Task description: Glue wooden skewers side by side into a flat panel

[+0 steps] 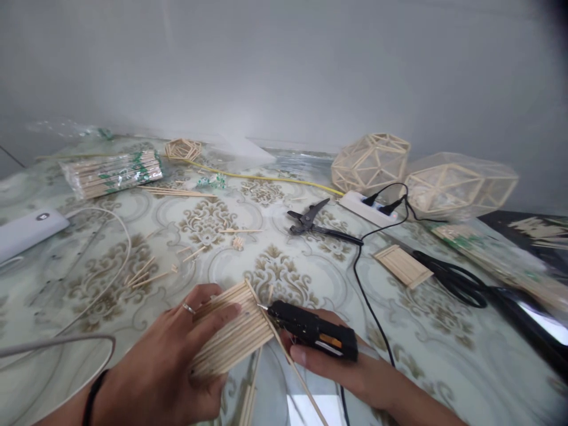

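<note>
My left hand [173, 361] presses down on a flat panel of wooden sticks [235, 331] laid side by side, fingers curled over its near and left edges. A ring sits on one finger and a black band on the wrist. My right hand [337, 367] grips a black glue gun [310, 328] with an orange trigger. Its nozzle touches the panel's right edge, where a long loose stick [288, 358] lies across at a slant. The gun's black cord [364, 290] runs back to a white power strip [368, 208].
Black cutters [317, 223] lie mid-table and black scissors [452, 277] at right beside a small stick panel [403, 265]. Two stick polyhedra [370, 161] stand at the back right, one wrapped in plastic [459, 184]. A stick bundle [110, 171] lies back left. Loose sticks are scattered around.
</note>
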`<state>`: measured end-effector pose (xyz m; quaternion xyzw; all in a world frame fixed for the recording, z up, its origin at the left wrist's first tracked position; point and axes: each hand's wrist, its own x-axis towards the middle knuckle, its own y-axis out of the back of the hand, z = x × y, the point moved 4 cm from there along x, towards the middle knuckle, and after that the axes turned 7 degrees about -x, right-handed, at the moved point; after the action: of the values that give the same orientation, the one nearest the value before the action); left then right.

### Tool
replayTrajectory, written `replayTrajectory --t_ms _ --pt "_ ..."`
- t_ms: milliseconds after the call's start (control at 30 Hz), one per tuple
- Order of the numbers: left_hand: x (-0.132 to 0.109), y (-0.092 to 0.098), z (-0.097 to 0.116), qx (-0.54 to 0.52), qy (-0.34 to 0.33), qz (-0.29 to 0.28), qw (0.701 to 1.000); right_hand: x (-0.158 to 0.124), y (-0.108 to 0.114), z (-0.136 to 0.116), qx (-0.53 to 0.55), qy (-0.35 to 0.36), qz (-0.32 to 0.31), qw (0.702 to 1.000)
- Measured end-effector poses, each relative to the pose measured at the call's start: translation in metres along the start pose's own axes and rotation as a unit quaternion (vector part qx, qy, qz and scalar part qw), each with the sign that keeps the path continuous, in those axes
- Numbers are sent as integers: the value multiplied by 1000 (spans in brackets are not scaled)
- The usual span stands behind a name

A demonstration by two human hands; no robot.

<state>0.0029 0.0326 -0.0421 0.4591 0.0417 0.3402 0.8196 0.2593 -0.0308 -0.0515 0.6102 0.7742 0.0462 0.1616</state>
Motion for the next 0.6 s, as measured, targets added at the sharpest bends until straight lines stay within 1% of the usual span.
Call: replayTrajectory --t_ms 133,233,367,500,600 --pt "1 1 3 16 -5 -5 1000 -3 3 2 -5 -14 27 1000" --pt "3 3 7 19 -17 -3 1000 -7 3 9 1 -26 16 1000" --pt "4 3 7 16 -16 -4 1000 -8 6 19 6 -51 13 999" --pt "2 2 4 19 -18 -3 1000 -3 7 12 -4 -35 -16 999" --pt "1 3 3 25 -11 -8 1000 2 5 3 -13 -54 -41 998"
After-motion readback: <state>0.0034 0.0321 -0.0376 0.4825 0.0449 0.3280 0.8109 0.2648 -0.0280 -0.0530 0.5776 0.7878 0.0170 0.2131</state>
